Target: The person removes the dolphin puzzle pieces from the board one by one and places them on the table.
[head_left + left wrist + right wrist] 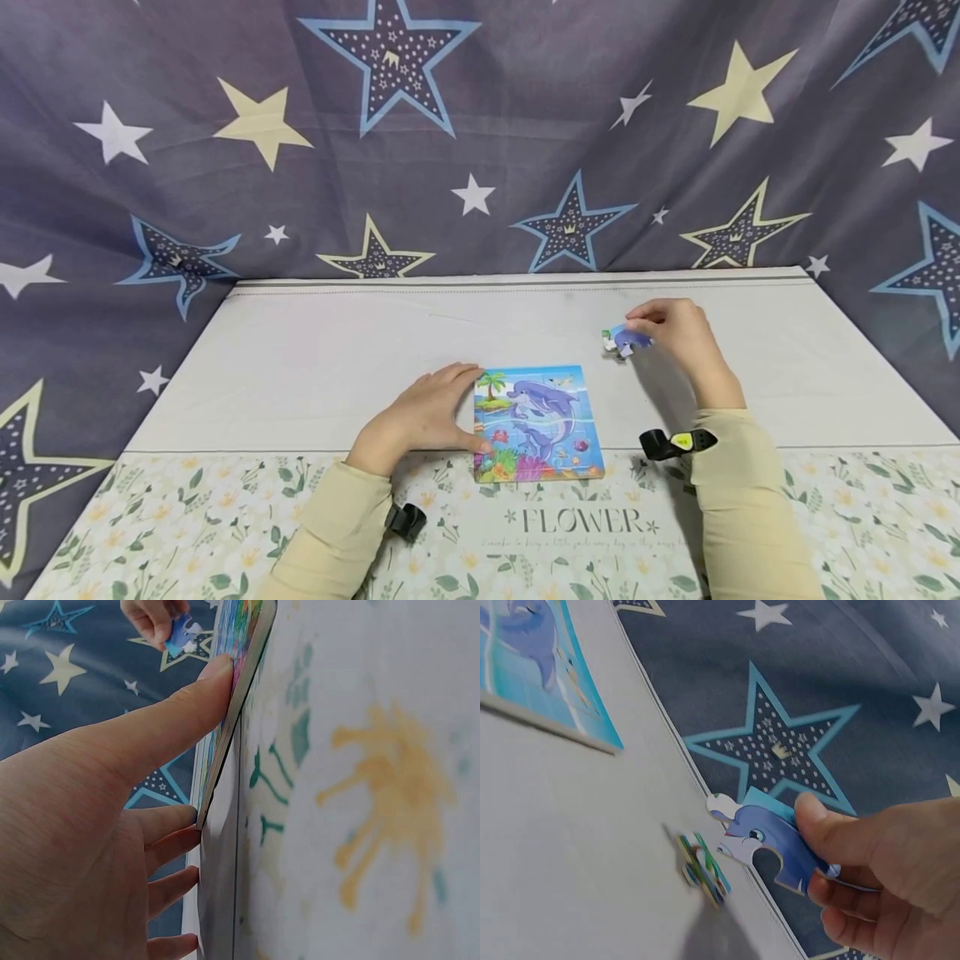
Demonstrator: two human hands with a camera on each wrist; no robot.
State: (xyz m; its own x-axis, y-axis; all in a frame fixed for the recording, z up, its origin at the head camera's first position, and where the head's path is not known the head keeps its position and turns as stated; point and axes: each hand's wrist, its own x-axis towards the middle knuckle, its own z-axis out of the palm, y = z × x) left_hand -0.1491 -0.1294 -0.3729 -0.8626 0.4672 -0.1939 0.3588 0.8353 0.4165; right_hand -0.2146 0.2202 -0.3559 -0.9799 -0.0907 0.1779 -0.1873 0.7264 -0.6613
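My left hand rests at the left side of a square dolphin picture puzzle. Its thumb lies on the near left part of the picture, while the other fingers stretch toward the far left corner. Off to the right and farther back, my right hand pinches a jigsaw piece between thumb and fingers. This piece carries a blue dolphin head with an eye. Just below it, in the right wrist view, a few more small puzzle pieces sit close together on the white surface, seen edge-on.
The table has a white cloth at the back and a floral cloth printed with "FLOWER" in front. A dark curtain with stars rises behind the table and along its sides. Both wrists wear black straps.
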